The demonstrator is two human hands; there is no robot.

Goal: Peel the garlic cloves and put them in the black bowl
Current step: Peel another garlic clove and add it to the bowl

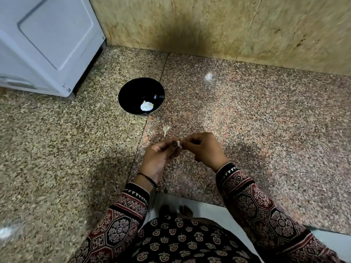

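Observation:
A small pale garlic clove (179, 144) is held between both hands above the speckled stone floor. My left hand (158, 158) pinches it from the left, my right hand (204, 149) pinches it from the right with curled fingers. Just beyond the hands, an unpeeled clove (165, 129) with a thin tail lies on the floor. The black bowl (131, 88) stands farther off to the left, with a few pale peeled cloves (146, 106) at its bottom.
A white appliance (47, 44) stands at the back left, close to the bowl. A beige stone wall (228, 25) closes the far side. My patterned sleeves and lap fill the bottom of the view, with toes (185, 209) showing on a white surface.

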